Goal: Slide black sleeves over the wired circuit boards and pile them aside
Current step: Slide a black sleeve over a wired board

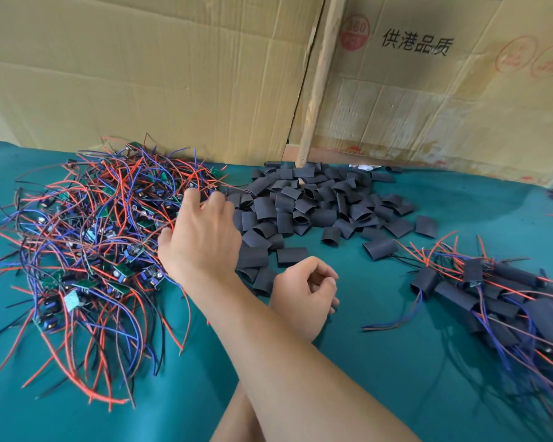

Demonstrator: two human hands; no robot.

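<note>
A tangled heap of wired circuit boards (87, 237), small green boards with red, blue and black leads, lies on the left of the teal cloth. Loose black sleeves (320, 205) are heaped in the middle. A pile of sleeved boards (498, 298) lies at the right. My arms are crossed. My right hand (201, 237) reaches over to the right edge of the wire heap, fingers apart and fingertips down among the wires, with no board visibly held. My left hand (304, 295) rests on the cloth below the sleeves, fingers curled in with nothing visible in them.
A teal cloth (380, 362) covers the table. Flattened cardboard boxes (173, 74) stand as a wall along the back, with a wooden stick (320, 84) leaning against them. A white scrap (361, 167) lies behind the sleeves.
</note>
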